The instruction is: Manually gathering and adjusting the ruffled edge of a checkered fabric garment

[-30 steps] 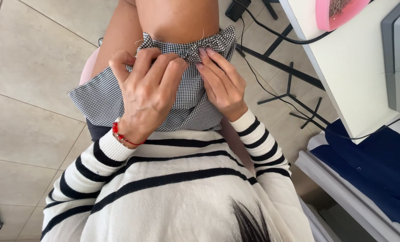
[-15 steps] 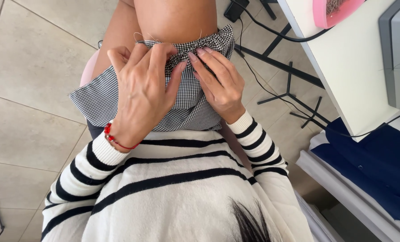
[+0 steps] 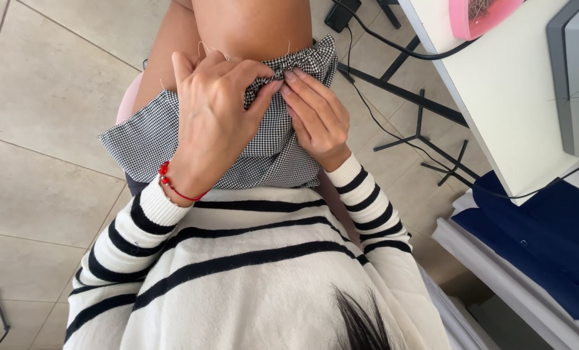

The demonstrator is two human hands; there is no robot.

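Observation:
A black-and-white checked cloth lies across my lap, its far edge gathered into a ruffle with loose threads. My left hand, with a red cord bracelet at the wrist, pinches the gathered edge near the middle. My right hand meets it fingertip to fingertip and pinches the same ruffle just to the right. Both hands hold the cloth against my bare thigh. What lies between the fingertips is too small to tell.
A white table stands to the right with a pink dish and a grey machine on it. Black cables and a metal frame cross the tiled floor. Dark blue fabric lies at lower right.
Both hands have shifted along the gathered edge, with the fingertips drawn closer together at the ruffle's middle. The left thumb now presses toward the right fingers.

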